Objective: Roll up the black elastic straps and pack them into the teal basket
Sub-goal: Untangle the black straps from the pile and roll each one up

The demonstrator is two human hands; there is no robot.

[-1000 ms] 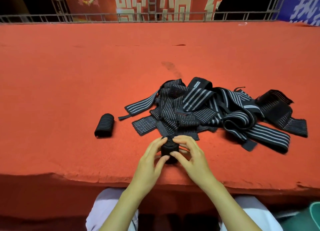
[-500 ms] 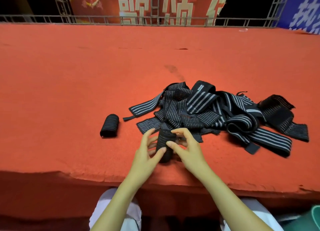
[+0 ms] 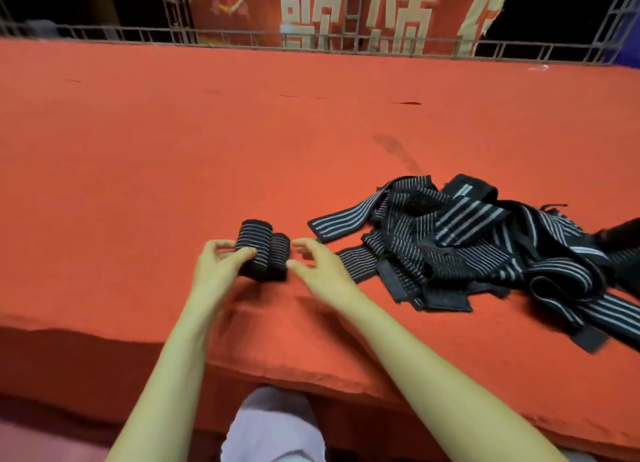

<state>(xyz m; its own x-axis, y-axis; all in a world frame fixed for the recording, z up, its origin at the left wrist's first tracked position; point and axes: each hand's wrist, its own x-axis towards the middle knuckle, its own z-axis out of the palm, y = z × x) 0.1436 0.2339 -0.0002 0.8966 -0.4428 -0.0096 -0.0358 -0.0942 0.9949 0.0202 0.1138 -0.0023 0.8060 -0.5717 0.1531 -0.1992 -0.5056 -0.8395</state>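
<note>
- Red felt-covered bench [image 3: 173, 150] fills most of the view, with its front edge running across the bottom.
- The pile of loose straps [image 3: 467, 247] is a black, grey-striped tangle on the right side of the bench. It looks the same as half a second ago, just further right in the view since the camera swung left.
- Left hand [image 3: 216, 266] is pinching the left roll, thumb on the front and fingers behind it. Half a second ago both hands were wrapped round one roll right in front of the pile.
- Right hand [image 3: 318, 267] has let go. Its fingers are loose and spread a bit, just beside the right roll, holding nothing.
- Left roll [image 3: 254, 243] and right roll [image 3: 280, 254] now sit side by side and touching, left of the pile and near the front edge. Earlier one roll lay on its own, well apart from the hands.
</note>
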